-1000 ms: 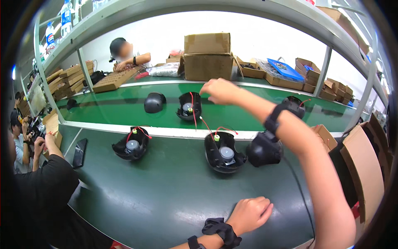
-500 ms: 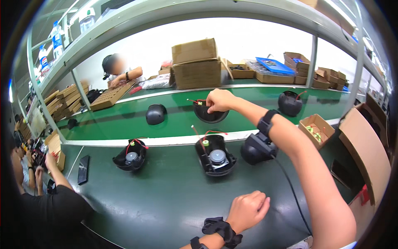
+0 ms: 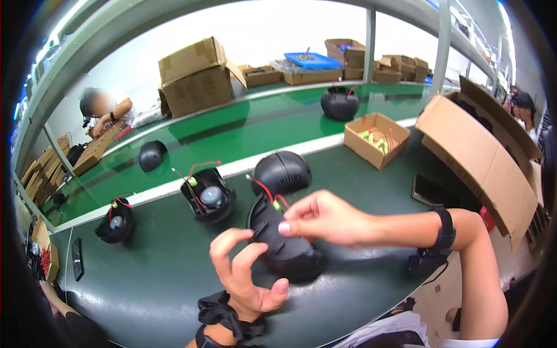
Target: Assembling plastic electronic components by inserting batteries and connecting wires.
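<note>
A black plastic shell [image 3: 290,255] with red wires and a small green part inside hangs over the bench in front of me. My right hand [image 3: 328,217] pinches its right edge between thumb and fingers. On its left side, my left hand [image 3: 243,278] is open with fingers curved, close to the shell; whether a fingertip touches it I cannot tell. Behind the shell sits a rounded black housing [image 3: 283,171] with small slots. Left of that stands a black half-shell [image 3: 217,211] holding a round grey speaker [image 3: 212,196] and red wires. A similar half-shell [image 3: 116,223] lies farther left.
Beyond the bench, a green conveyor belt [image 3: 232,124] carries black shells. A small carton [image 3: 380,145] of green parts stands at right, beside a large open carton [image 3: 476,156]. A dark phone [image 3: 77,259] lies at left. A co-worker [image 3: 104,110] sits across the belt.
My right hand has brought the black shell from the belt to the bench in front of me. My left hand has opened and risen toward it. The view has turned right.
</note>
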`<state>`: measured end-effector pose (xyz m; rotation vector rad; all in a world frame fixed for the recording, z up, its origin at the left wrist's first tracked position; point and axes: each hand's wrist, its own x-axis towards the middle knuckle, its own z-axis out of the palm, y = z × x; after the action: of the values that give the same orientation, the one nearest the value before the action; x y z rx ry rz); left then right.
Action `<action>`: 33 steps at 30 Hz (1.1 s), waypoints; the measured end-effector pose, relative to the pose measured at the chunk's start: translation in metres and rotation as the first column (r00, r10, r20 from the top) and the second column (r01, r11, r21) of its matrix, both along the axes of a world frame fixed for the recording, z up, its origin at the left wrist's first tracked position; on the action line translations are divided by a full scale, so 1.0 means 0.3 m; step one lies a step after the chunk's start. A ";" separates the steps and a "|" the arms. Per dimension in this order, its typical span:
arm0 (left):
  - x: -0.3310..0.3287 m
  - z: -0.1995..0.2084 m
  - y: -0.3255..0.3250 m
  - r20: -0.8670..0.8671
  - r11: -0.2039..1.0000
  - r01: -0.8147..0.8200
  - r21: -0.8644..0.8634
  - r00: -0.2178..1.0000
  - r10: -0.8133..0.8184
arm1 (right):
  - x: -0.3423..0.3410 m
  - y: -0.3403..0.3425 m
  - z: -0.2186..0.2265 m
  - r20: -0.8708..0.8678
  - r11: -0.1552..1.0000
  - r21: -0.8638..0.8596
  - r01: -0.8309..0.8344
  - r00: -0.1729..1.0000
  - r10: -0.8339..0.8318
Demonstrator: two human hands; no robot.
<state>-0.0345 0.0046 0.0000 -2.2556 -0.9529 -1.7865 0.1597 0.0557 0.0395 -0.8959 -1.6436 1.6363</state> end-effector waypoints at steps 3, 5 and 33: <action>0.006 0.016 0.034 -0.170 0.990 0.129 -0.049 0.976 -0.136 | 0.002 -0.111 -0.020 -0.055 0.978 -0.202 -0.057 0.997 0.046; 0.013 0.034 0.038 -0.235 0.986 0.166 -0.019 0.958 -0.166 | 0.049 -0.096 0.018 0.273 0.968 0.246 -0.053 0.962 -0.017; 0.037 0.069 0.010 -0.368 0.936 0.196 -0.293 0.880 -0.300 | 0.121 -0.143 0.095 0.392 -0.078 0.896 -0.438 0.861 -0.324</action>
<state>-0.0234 0.0077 0.0208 -2.8699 -0.8691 -1.2307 0.1961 0.0130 0.0678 -0.3021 -2.5672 -0.3841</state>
